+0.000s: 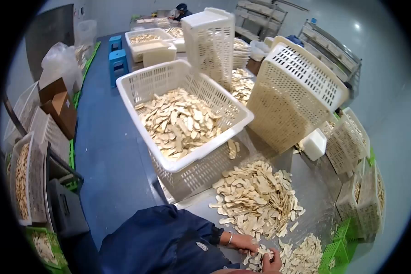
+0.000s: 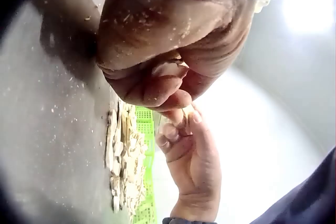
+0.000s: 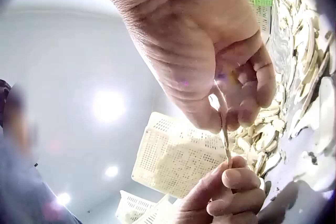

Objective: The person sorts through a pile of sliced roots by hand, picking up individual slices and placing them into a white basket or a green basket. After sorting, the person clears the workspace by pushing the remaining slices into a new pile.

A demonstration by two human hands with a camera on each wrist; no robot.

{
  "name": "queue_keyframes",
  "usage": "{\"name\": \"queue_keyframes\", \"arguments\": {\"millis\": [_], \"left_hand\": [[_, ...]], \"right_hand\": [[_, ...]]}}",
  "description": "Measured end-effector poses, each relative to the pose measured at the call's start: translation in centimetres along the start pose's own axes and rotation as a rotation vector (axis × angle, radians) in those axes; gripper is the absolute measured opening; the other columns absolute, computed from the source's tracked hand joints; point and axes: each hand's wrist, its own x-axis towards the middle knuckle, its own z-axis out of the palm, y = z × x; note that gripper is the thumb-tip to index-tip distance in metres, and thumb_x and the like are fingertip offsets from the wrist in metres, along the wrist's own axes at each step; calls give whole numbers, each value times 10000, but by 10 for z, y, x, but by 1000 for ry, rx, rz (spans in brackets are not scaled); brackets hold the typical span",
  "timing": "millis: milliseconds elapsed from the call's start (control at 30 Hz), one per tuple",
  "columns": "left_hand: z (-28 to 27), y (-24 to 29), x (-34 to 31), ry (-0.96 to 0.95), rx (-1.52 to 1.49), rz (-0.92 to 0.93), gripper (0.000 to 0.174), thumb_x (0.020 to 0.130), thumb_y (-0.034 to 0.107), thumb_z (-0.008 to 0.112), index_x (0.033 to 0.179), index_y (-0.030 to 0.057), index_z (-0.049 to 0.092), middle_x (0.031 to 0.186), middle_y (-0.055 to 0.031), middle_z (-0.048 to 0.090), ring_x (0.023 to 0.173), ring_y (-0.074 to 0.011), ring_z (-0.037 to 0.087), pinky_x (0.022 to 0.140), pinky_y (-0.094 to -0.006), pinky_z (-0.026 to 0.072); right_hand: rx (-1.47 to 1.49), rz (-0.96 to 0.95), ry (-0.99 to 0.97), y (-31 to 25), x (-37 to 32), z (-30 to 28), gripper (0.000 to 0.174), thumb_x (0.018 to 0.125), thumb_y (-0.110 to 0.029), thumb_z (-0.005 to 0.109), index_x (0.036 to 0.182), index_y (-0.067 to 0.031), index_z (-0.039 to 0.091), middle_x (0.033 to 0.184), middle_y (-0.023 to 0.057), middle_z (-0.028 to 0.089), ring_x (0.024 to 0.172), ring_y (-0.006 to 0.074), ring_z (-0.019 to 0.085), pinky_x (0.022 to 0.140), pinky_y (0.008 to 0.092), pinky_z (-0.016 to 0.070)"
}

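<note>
In the left wrist view your left hand (image 2: 157, 50) is curled tight, its fingertips pinching one end of a thin pale slice (image 2: 185, 112). Your right hand (image 2: 191, 169) reaches up from below and nips the other end. Beside them a loose heap of slices (image 2: 123, 166) lies on the grey table (image 2: 47, 145), next to a green crate (image 2: 144, 182). The right wrist view shows the same slice (image 3: 226, 140) edge-on, upright between both hands, neither hand spread wide. That is where I'd judge the risk: with a pinch on each end, a twist or pull from either side could snap it. A slack grip could drop it back into the heap, where you would lose it among its like. In the head view your hands work at the near edge of the steel table, so your blue sleeve (image 1: 169, 237) could brush loose slices off. A larger pile (image 1: 255, 196) spreads farther along the table. A white basket (image 1: 182, 118) partly filled with slices stands beyond it to the left, and a tipped basket (image 1: 297, 91) leans on the right. The floor (image 1: 109, 150) is blue, with blue stools (image 1: 118, 61) far off, cardboard boxes (image 1: 59, 102) on the left and metal racks (image 1: 333, 50) far right.
</note>
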Motion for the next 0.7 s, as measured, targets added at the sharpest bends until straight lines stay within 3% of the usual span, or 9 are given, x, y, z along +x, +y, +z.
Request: {"name": "queue_keyframes", "arguments": {"millis": [67, 100, 167, 233, 300, 500, 700], "left_hand": [[0, 9, -7, -28, -10, -14, 329, 929, 360, 652, 799, 58, 668, 578, 42, 485, 492, -46, 403, 440, -212, 280], [2, 13, -9, -55, -15, -33, 332, 927, 361, 653, 799, 56, 668, 579, 40, 489, 494, -46, 406, 440, -213, 283], [-8, -1, 1, -82, -8, -43, 338, 931, 361, 647, 817, 44, 674, 587, 31, 492, 513, -51, 411, 452, -216, 286], [2, 8, -5, -32, -125, -53, 339, 943, 353, 631, 836, 33, 668, 596, 25, 490, 516, -55, 408, 460, -213, 274], [3, 18, -11, -111, -130, -28, 333, 950, 343, 625, 846, 28, 662, 612, 17, 503, 528, -53, 414, 460, -211, 272], [4, 18, -9, -89, -149, -4, 290, 949, 289, 646, 868, 11, 656, 680, -2, 576, 560, -62, 474, 461, -205, 333], [-2, 15, -4, -77, -85, -31, 245, 943, 271, 664, 922, 27, 649, 810, -24, 646, 617, -55, 489, 528, -198, 378]], "right_hand": [[195, 131, 24, -16, -2, -1, 384, 929, -212, 610, 1262, -25, 568, 833, 83, 609, 708, 164, 526, 655, 325, 443], [251, 81, 173, -23, -2, 7, 239, 930, -237, 620, 1043, -28, 650, 707, 58, 546, 612, 156, 483, 676, 333, 482], [432, -44, 128, 25, 13, 12, 360, 868, -79, 616, 1218, 1, 593, 864, 60, 661, 723, 97, 593, 644, 238, 474], [493, 2, 89, 14, 11, 16, 389, 885, -44, 606, 1266, -6, 539, 899, 54, 645, 744, 101, 589, 649, 230, 471], [606, 100, 50, -5, 7, 17, 385, 869, -13, 647, 1242, 10, 555, 1043, 43, 604, 875, 108, 577, 763, 237, 475], [705, 28, 1, 4, 8, 31, 274, 908, -34, 649, 1159, 59, 592, 998, 78, 671, 907, 123, 636, 806, 257, 503], [657, 29, 62, 6, 11, 35, 154, 936, -90, 633, 988, 54, 640, 888, 62, 690, 797, 94, 629, 712, 245, 498]]}}
